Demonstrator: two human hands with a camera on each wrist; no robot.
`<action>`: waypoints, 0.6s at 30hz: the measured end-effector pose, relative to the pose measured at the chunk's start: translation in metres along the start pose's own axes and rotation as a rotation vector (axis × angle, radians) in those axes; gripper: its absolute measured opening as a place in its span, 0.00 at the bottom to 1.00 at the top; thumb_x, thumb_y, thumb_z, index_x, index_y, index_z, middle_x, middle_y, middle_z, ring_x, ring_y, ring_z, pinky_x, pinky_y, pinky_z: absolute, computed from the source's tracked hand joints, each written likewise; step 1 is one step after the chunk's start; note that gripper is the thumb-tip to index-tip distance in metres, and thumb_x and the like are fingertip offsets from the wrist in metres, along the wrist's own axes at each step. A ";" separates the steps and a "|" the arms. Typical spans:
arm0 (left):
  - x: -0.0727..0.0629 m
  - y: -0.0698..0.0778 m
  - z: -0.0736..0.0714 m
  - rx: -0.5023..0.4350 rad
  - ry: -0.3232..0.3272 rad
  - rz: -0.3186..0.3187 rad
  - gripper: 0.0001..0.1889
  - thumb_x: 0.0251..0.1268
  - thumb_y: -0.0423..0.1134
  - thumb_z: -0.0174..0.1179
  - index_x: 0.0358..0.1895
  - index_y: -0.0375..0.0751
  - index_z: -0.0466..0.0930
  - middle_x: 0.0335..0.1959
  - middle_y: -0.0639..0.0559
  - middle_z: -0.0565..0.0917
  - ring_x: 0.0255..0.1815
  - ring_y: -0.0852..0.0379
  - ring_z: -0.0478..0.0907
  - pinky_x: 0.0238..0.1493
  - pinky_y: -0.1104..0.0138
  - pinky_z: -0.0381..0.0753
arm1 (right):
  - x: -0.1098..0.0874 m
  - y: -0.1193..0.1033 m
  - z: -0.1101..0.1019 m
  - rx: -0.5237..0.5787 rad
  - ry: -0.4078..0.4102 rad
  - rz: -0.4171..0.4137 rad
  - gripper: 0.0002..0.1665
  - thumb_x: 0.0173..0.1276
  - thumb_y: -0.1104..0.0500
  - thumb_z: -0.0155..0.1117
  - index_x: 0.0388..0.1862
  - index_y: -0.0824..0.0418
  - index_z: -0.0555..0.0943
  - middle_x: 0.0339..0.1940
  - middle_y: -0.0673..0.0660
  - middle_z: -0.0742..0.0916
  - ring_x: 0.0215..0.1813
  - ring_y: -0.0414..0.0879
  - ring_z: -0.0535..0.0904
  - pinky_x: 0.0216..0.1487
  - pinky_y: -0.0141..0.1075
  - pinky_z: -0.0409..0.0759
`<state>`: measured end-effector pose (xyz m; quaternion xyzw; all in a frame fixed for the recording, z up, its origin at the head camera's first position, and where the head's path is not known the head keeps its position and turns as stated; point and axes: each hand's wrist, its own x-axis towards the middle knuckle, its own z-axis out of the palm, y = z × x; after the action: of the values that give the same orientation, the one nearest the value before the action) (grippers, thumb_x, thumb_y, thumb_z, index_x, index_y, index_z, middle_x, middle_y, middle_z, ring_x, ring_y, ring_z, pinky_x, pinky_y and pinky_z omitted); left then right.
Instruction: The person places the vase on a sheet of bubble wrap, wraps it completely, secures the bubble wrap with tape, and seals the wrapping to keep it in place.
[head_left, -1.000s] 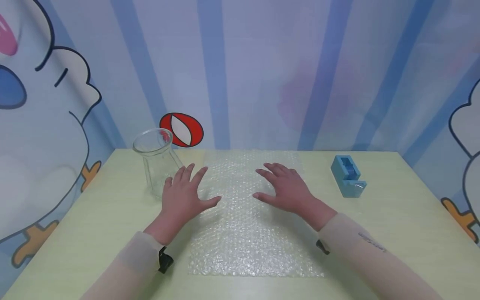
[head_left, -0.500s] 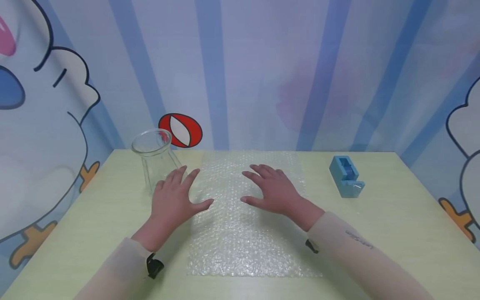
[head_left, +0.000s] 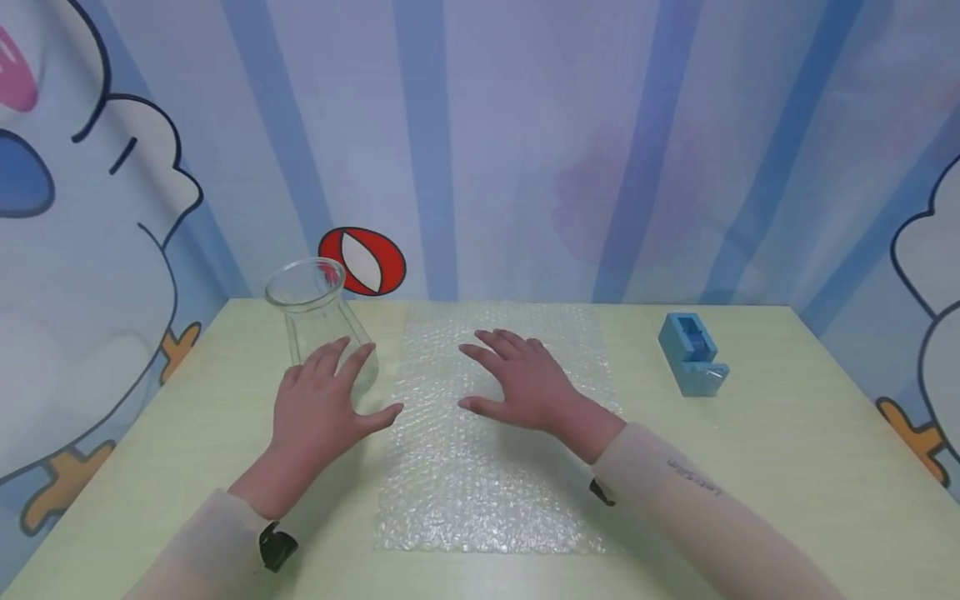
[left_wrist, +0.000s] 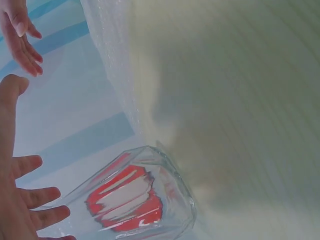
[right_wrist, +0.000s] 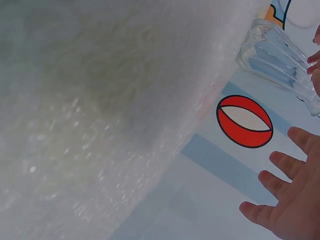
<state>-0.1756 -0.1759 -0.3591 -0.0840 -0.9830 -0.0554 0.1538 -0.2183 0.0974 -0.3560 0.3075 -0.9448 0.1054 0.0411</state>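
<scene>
A clear glass vase (head_left: 322,321) with a flared rim stands upright at the left of the table. My left hand (head_left: 318,408) hovers in front of it, fingers spread and holding nothing, hiding part of its lower body. In the left wrist view, the vase's faceted base (left_wrist: 150,195) shows beyond the fingertips. Over the sheet of bubble wrap (head_left: 487,492), which lies flat in the middle, my right hand (head_left: 525,379) is raised with its fingers apart and nothing in them. The right wrist view shows those spread fingers (right_wrist: 280,185) above the wrap's surface.
A blue tape dispenser (head_left: 693,358) sits toward the back right of the pale table (head_left: 787,467). Behind the table rises a striped blue backdrop (head_left: 517,150) printed with cartoon figures and a red-and-white ball.
Both hands have moved left, the left one now in front of the vase and the right one farther over the bubble wrap. The vase, wrap and dispenser stay put.
</scene>
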 end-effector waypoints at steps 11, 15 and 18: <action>-0.008 -0.006 -0.011 -0.016 0.031 -0.054 0.44 0.56 0.63 0.70 0.73 0.43 0.69 0.72 0.32 0.71 0.71 0.31 0.70 0.66 0.35 0.73 | 0.009 -0.015 0.006 0.029 -0.002 -0.006 0.44 0.71 0.33 0.59 0.80 0.49 0.64 0.83 0.58 0.67 0.83 0.60 0.62 0.77 0.67 0.63; -0.011 -0.010 -0.011 -0.028 0.043 -0.071 0.44 0.56 0.62 0.70 0.72 0.43 0.69 0.72 0.32 0.71 0.71 0.30 0.70 0.66 0.34 0.73 | 0.013 -0.021 0.007 0.023 -0.001 0.002 0.44 0.71 0.32 0.60 0.80 0.47 0.65 0.83 0.57 0.67 0.83 0.59 0.61 0.77 0.67 0.62; -0.013 -0.013 -0.011 -0.036 0.059 -0.076 0.43 0.56 0.62 0.70 0.72 0.42 0.70 0.71 0.32 0.72 0.70 0.30 0.71 0.64 0.34 0.74 | 0.016 -0.026 0.007 0.019 -0.010 0.004 0.44 0.71 0.32 0.60 0.81 0.47 0.64 0.83 0.56 0.67 0.84 0.59 0.61 0.77 0.67 0.62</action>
<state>-0.1623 -0.1925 -0.3536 -0.0475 -0.9794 -0.0814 0.1788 -0.2158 0.0664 -0.3560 0.3065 -0.9446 0.1128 0.0331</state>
